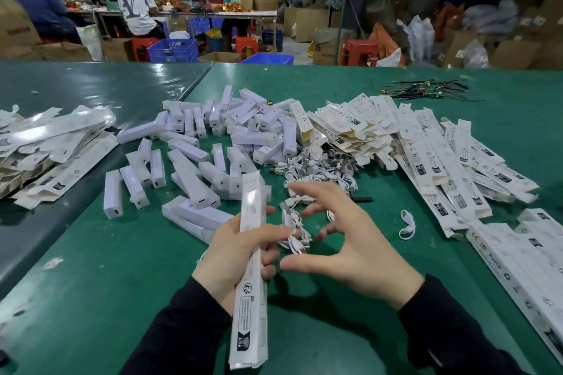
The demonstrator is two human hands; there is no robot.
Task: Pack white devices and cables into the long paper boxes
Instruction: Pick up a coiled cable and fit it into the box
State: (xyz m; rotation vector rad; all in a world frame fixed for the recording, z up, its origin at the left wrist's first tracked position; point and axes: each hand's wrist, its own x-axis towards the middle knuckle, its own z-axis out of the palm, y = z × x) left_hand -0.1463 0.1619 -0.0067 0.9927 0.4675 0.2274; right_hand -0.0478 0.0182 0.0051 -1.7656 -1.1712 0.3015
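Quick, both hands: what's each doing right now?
Left hand: grips a long paper box.
Right hand: open, fingers spread, holding nothing; small white cable beside it.

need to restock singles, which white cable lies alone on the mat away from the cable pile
The coiled cable right of the right hand, alone on bare mat; the others are heaped in the pile.

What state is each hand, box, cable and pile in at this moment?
left hand: grips the long paper box and a cable
long paper box: held, pointing away
coiled cable: held against the box
right hand: open, fingers spread
white devices: loose heap
flat boxes: piled
loose cable: lying alone
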